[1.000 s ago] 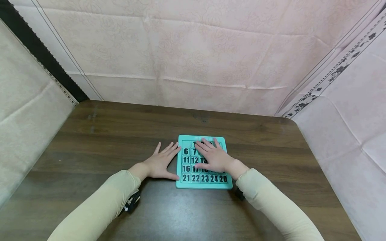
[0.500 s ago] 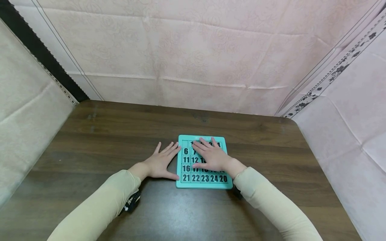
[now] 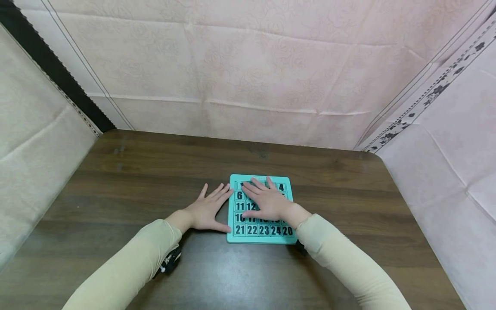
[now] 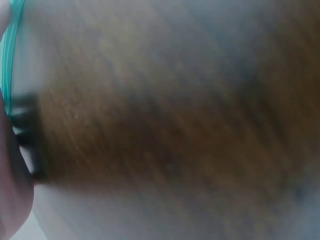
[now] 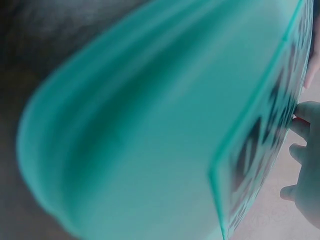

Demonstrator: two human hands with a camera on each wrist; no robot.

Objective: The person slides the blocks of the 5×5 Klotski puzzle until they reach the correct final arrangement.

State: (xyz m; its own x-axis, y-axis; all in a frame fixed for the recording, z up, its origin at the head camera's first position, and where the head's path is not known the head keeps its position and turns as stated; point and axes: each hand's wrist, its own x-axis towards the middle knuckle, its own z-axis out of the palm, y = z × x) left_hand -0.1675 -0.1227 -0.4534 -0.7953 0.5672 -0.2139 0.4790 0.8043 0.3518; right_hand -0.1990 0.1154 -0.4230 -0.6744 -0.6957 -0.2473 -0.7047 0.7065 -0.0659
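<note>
A turquoise sliding number puzzle (image 3: pixel 261 240) with black numbers on square tiles lies flat on the table. My left hand (image 3: pixel 207 210) has its fingers spread and touches the board's left edge with fingertips and thumb. Over the middle of the tiles lies my right hand (image 3: pixel 269 204), fingers fairly straight, thumb near the 16 and 17, hiding several tiles. The bottom row reads 21, 22, 23, 24, 20. In the right wrist view the puzzle's corner (image 5: pixel 150 140) looms close, with fingers (image 5: pixel 307 165) at the far right. The left wrist view catches only a strip of its turquoise edge (image 4: pixel 8 60).
The brown wooden table (image 3: pixel 155 159) extends around the puzzle on every side. Pale patterned cloth (image 3: pixel 248 77) hangs behind its far edge, and white cloth (image 3: pixel 457 172) borders the right side. A dark device (image 3: pixel 169 261) sits under the left wrist.
My right hand has shifted a little to the left across the tiles, uncovering the 4 in the top row. The left hand and the puzzle frame have stayed in place.
</note>
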